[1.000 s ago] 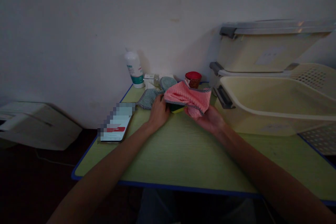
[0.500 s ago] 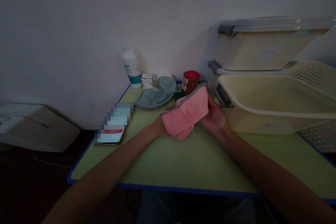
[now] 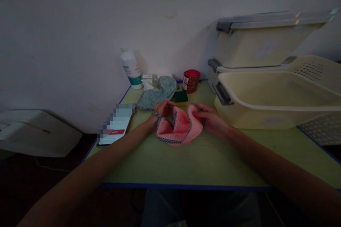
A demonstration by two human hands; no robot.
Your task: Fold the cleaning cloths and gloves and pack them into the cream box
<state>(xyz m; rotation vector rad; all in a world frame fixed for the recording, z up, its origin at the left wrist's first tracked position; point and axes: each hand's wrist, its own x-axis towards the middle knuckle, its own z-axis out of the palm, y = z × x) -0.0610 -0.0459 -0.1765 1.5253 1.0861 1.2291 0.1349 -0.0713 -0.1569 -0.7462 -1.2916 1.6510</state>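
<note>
While L hand [image 3: 161,108] holds pink cloth [image 3: 180,126], R hand [image 3: 212,118] pinches its opp. side.

1 head-worn camera looks forward and down over the table [image 3: 170,166] close by.

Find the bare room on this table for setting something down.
Bare table lies between the pink cloth and the blue front edge, and between the cream bin and right forearm. Crowded: the back, left to centre, with white bottle, blue-grey cloth, sponge and red cylinder; the phone takes the left side.
</note>
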